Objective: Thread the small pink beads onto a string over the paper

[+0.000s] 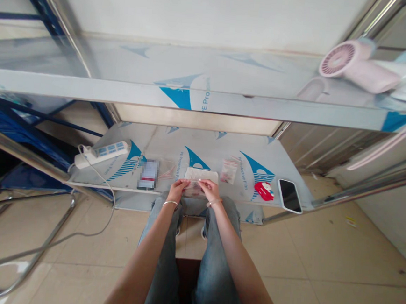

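- Clear plastic bag [193, 187], small and see-through with something pinkish inside, is sitting at the lower middle of the frame, right at the front edge of the metal table [203, 147], held between both hands.
- Left hand [178, 189] is pinching the bag's left end, fingers curled in on it; a thin bangle is showing at that wrist.
- Right hand [210, 189] is pinching the bag's right end the same way, with a bracelet on its wrist.
- White pad [201, 175] is lying flat on the table just behind the hands, touching or nearly touching the bag; which one is hard to tell.
- Second small bag [229, 170] is lying a little to the right of the pad, with red bits inside.
- Red charm [264, 190] is resting further right, and a phone [290, 195] is lying face up just beside it, near the table's right corner.
- Power strip [101, 153] is sitting at the table's left end, its cable trailing off to the floor.
- Pink hair dryer [357, 66] is lying on the upper shelf, at the upper right of the frame.
- Legs in jeans are showing below the table, at the bottom middle.
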A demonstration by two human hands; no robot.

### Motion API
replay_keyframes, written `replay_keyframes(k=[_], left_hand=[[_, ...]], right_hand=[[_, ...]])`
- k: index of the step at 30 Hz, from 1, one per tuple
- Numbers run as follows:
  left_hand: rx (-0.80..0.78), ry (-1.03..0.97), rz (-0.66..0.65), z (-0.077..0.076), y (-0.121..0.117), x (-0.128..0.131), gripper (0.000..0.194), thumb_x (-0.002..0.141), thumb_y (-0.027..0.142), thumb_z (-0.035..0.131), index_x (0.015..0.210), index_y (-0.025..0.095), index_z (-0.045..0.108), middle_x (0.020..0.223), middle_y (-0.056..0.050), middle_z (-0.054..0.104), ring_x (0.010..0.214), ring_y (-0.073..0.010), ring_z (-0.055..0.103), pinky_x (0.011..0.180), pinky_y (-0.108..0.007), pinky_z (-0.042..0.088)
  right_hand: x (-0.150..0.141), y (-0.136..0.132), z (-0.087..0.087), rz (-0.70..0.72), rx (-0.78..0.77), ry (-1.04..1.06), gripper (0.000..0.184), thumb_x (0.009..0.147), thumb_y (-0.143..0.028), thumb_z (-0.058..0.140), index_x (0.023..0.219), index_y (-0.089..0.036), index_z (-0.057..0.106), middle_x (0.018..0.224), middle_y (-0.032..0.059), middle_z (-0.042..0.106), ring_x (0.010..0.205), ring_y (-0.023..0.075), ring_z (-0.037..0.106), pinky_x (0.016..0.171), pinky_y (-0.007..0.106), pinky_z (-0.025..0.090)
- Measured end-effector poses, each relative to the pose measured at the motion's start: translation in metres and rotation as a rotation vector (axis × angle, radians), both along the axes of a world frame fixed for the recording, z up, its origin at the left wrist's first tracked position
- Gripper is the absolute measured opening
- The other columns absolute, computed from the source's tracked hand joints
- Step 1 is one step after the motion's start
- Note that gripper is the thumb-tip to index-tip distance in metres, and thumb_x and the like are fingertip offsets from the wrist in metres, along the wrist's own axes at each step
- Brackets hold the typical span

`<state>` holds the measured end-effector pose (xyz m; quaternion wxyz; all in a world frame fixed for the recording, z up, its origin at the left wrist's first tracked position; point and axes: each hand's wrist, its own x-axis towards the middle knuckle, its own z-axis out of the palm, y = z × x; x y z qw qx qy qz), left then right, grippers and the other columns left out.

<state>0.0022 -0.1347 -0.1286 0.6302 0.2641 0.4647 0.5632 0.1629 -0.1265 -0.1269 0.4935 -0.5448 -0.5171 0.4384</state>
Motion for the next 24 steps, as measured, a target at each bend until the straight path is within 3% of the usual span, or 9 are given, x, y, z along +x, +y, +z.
replay_keyframes(k=[10,24], left_hand=[[0.034,0.107,-0.014,0.002,-0.002,0.001,0.039,0.048,0.044,0.090,0.063,0.016,0.068,0.061,0.000,0.064,0.060,-0.0106,0.053,0.060,-0.024,0.037],[0.027,0.117,0.008,0.013,-0.006,0.004,0.045,0.040,0.048,0.089,0.061,0.015,0.067,0.059,0.001,0.063,0.056,-0.0086,0.049,0.058,-0.022,0.035]], right_hand=[[-0.001,0.000,0.001,-0.056,-0.063,0.088,0.045,0.058,-0.057,0.071,0.075,-0.016,0.068,0.078,0.0085,0.070,0.071,0.0188,0.061,0.065,0.029,0.048],[0.000,0.000,-0.006,-0.003,-0.072,0.095,0.049,0.062,-0.061,0.069,0.078,-0.015,0.068,0.081,0.0083,0.070,0.075,0.0182,0.062,0.067,0.028,0.049]])
